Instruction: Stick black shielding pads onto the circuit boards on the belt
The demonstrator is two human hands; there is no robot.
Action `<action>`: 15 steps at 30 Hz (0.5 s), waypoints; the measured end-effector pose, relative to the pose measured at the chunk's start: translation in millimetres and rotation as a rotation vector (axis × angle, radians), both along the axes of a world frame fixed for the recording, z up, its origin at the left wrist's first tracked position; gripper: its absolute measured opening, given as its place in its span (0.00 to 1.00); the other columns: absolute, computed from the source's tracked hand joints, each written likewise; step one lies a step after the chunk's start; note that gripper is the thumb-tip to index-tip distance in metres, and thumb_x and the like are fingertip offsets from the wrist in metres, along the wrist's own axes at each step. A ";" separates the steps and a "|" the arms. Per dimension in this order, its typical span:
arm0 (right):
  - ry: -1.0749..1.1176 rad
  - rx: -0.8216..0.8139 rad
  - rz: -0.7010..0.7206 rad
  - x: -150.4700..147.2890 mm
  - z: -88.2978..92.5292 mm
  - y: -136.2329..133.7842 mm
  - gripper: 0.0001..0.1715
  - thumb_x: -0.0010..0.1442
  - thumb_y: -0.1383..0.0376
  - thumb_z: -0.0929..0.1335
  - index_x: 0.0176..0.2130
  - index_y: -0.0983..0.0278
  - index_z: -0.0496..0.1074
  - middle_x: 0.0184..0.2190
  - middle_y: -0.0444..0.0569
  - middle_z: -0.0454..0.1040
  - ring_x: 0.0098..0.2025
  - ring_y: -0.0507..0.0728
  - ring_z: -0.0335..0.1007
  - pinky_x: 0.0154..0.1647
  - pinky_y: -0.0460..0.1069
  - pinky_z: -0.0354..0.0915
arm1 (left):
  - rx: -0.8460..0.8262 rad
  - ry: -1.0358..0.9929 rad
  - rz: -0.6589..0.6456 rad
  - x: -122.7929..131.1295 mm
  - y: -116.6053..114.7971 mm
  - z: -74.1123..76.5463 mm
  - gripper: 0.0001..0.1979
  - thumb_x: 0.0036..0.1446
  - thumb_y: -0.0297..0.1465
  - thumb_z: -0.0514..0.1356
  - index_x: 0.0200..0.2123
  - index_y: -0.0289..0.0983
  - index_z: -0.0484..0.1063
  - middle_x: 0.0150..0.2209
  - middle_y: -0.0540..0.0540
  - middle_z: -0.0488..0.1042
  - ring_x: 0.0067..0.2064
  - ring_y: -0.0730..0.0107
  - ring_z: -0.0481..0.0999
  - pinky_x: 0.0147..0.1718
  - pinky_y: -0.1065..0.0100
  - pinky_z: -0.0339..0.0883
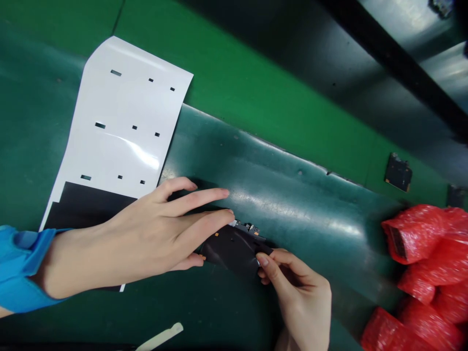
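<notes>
Head view: left of the black board (232,248) I see a white sheet (120,102), and lower down a pale stick (163,337). The left hand (164,229) is spread, fingertips at the board's left side. The right hand (302,292) pinches the board's right end. Well right of it lie red bundles (433,273).

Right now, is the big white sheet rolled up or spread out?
Spread out: the white sheet shows its broad face and rows of small slots.
</notes>
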State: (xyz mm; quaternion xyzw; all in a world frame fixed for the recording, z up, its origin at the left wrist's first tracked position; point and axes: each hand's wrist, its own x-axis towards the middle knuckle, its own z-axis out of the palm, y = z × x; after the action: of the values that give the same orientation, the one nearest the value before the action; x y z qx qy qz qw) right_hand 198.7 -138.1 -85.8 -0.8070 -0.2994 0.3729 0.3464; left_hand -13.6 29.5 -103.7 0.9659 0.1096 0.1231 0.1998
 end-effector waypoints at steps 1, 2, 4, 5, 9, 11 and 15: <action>-0.002 0.000 0.003 -0.2 -0.1 -0.3 0.10 0.56 0.63 0.76 0.25 0.62 0.77 0.19 0.40 0.71 0.21 0.48 0.66 0.22 0.40 0.63 | 0.000 0.000 -0.003 -0.3 -0.1 0.0 0.20 0.72 0.35 0.51 0.58 0.29 0.68 0.61 0.46 0.68 0.68 0.56 0.53 0.68 0.54 0.37; -0.007 0.000 0.005 -0.4 -0.2 -0.5 0.10 0.57 0.63 0.75 0.25 0.62 0.77 0.19 0.40 0.72 0.21 0.48 0.66 0.22 0.40 0.63 | 0.000 0.001 -0.009 -0.7 -0.4 -0.2 0.20 0.72 0.36 0.50 0.58 0.30 0.68 0.61 0.47 0.68 0.69 0.56 0.53 0.68 0.54 0.37; -0.023 0.002 0.012 -0.7 -0.6 -0.4 0.10 0.57 0.63 0.75 0.26 0.62 0.77 0.19 0.40 0.72 0.21 0.48 0.67 0.22 0.40 0.63 | 0.004 0.001 -0.022 -1.9 -1.1 -1.3 0.19 0.72 0.36 0.50 0.59 0.32 0.68 0.61 0.47 0.69 0.69 0.56 0.52 0.68 0.54 0.37; -0.032 0.006 0.019 -0.7 -0.7 -0.1 0.10 0.57 0.63 0.75 0.26 0.62 0.77 0.19 0.40 0.72 0.21 0.48 0.67 0.22 0.40 0.63 | 0.009 -0.005 -0.026 -2.5 -1.6 -2.1 0.18 0.72 0.36 0.50 0.58 0.35 0.68 0.61 0.47 0.69 0.69 0.57 0.52 0.68 0.54 0.38; -0.060 0.031 0.058 -1.9 -0.8 2.8 0.09 0.59 0.64 0.74 0.26 0.61 0.76 0.20 0.39 0.72 0.21 0.48 0.67 0.22 0.40 0.62 | 0.049 -0.023 -0.020 -5.5 -4.1 -4.6 0.15 0.72 0.37 0.50 0.55 0.42 0.71 0.64 0.46 0.66 0.71 0.56 0.49 0.67 0.53 0.37; -0.088 0.044 0.086 -4.3 -0.5 5.2 0.10 0.60 0.65 0.74 0.27 0.61 0.76 0.20 0.39 0.72 0.22 0.48 0.67 0.22 0.40 0.62 | 0.049 -0.016 -0.034 -6.8 -5.5 -4.3 0.18 0.73 0.40 0.47 0.54 0.41 0.71 0.64 0.44 0.64 0.72 0.54 0.48 0.67 0.52 0.37; -0.253 0.100 0.158 -11.9 0.0 8.4 0.08 0.61 0.66 0.73 0.29 0.62 0.75 0.22 0.39 0.73 0.22 0.47 0.67 0.23 0.40 0.63 | 0.024 0.001 -0.055 -8.4 -8.4 -1.7 0.24 0.73 0.41 0.42 0.54 0.37 0.72 0.65 0.39 0.62 0.71 0.47 0.48 0.66 0.50 0.38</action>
State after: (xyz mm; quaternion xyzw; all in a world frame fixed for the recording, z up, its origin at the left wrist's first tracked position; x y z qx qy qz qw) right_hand 186.8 -129.7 -85.8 -0.8032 -0.4214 0.2792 0.3152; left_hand -22.1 21.2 -105.4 0.9709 0.0815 0.1181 0.1917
